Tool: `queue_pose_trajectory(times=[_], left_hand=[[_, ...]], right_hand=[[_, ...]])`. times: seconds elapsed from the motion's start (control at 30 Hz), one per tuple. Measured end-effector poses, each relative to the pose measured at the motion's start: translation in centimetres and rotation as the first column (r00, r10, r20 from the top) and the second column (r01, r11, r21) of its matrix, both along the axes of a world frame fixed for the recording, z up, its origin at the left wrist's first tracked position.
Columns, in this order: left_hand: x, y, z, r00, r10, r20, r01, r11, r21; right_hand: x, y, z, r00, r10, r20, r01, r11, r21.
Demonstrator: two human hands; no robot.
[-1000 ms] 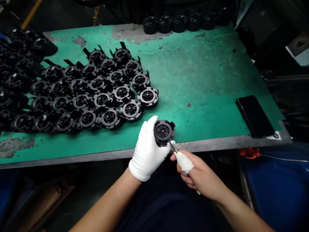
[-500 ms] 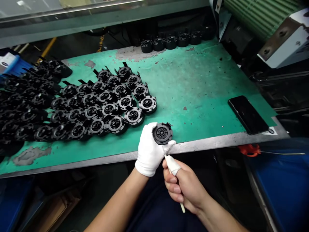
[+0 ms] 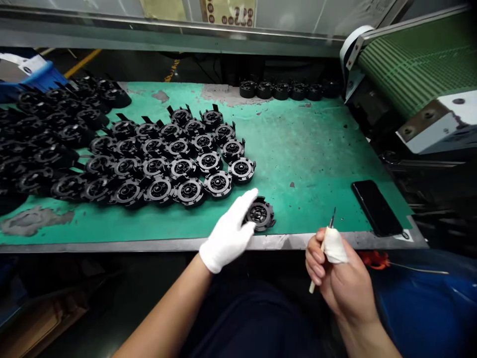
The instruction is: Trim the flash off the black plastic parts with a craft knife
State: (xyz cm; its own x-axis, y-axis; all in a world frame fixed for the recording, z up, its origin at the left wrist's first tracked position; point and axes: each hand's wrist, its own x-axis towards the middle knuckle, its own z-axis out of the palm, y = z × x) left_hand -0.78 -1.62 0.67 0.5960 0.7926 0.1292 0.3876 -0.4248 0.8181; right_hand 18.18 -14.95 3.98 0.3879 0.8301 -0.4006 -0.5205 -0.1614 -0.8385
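Observation:
My left hand (image 3: pixel 229 236) wears a white glove. Its thumb and fingers grip the left side of a black round plastic part (image 3: pixel 261 214) at the table's front edge; the part's ringed face with small tabs points up. Glove fingers hide its left rim. To the right, my bare right hand (image 3: pixel 341 266), thumb wrapped in a white cover, is closed round a slim knife (image 3: pixel 331 219) with a pale handle. The knife's thin dark tip points up, away from the part. Rows of similar black parts (image 3: pixel 182 169) stand just beyond my left hand.
A black phone (image 3: pixel 378 208) lies on the green table (image 3: pixel 305 149) at the right. Several black parts (image 3: pixel 281 90) line the back edge. A green ribbed conveyor (image 3: pixel 417 54) rises at back right. Red-handled scissors or a similar tool (image 3: pixel 374 259) lies below the table's right edge.
My right hand has moved right with the knife, away from the black part. My left hand has turned, bringing the part lower against the table edge. The camera view has shifted.

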Motion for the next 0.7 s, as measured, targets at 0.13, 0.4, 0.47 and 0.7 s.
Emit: queue_pose_trajectory(times=[0.13, 0.4, 0.47, 0.7], left_hand=[[-0.9, 0.1, -0.3, 0.955, 0.204, 0.216, -0.192, 0.978, -0.076], [1.2, -0.8, -0.6, 0.974, 0.227, -0.030, -0.226, 0.974, 0.037], [1.7, -0.7, -0.7, 0.970, 0.243, -0.024, -0.243, 0.970, 0.016], [2.2, -0.6, -0.8, 0.961, 0.276, -0.014, -0.275, 0.961, 0.014]], right_hand=[[3.8, 0.3, -2.1, 0.826, 0.280, 0.489, -0.237, 0.960, -0.148], [6.0, 5.4, -2.1, -0.123, 0.502, 0.856, -0.560, 0.677, -0.477], [6.0, 6.1, -2.1, -0.250, 0.460, 0.852, -0.552, 0.655, -0.516], [6.5, 6.6, -1.7, -0.375, 0.359, 0.855, -0.542, 0.663, -0.517]])
